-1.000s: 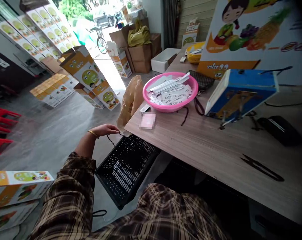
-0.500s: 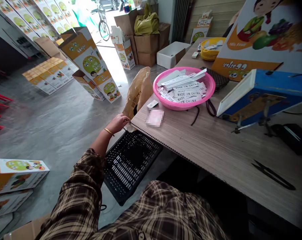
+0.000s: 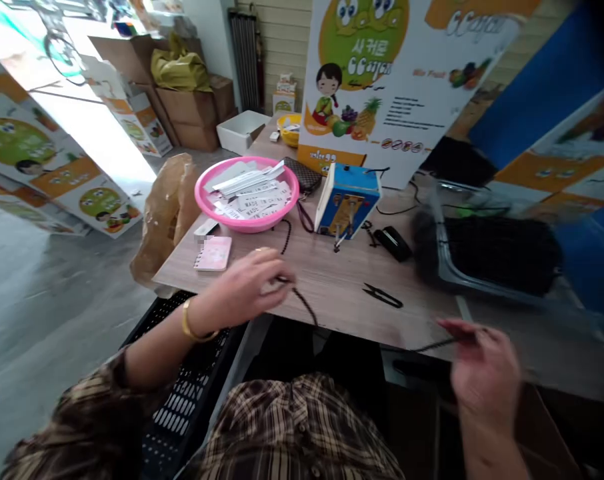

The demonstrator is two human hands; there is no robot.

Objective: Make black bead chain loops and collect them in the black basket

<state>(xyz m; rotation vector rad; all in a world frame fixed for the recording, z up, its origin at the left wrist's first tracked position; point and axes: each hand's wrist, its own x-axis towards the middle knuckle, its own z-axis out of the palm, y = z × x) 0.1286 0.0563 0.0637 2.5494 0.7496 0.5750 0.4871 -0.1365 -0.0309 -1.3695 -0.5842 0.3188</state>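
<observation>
A dark beaded string runs between my two hands and sags at the table's front edge. My left hand, with a gold bangle at the wrist, pinches one end above the wooden table. On the right, my right hand grips the other end between thumb and fingers, slightly blurred. Black thread snips lie on the table between the hands. Beyond my left hand stands a pink basket full of white strips printed "MADE IN CHINA". A short beaded piece lies beside that basket.
A pink notebook lies at the table's left corner. Farther back are a blue device and a black case. A clear tub of dark strands sits right. Below the left edge is a black crate.
My left hand has left the table's left corner and moved right with the string. My right hand has come into view holding the other end. The view has turned right.
</observation>
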